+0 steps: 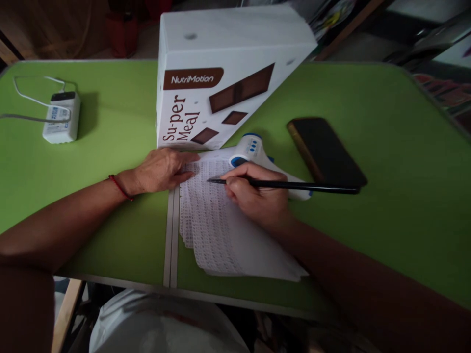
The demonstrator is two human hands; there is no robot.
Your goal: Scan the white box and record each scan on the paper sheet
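Note:
My right hand is closed around a long black pen, whose tip is at the handwritten rows on a stack of white paper sheets. The pen's back end reaches out to the right. My left hand, with a red cord on its wrist, rests at the upper left edge of the sheets; its index finger and thumb are stretched apart on the paper. Just beyond my right hand lies a white and blue handheld device, shaped like an infrared thermometer, partly hidden by the hand.
A white NutriMotion box stands behind the papers on the green table. To the right lies a dark phone-like object with a brown edge. A white block with a cable sits at the far left. A metal seam crosses the tabletop.

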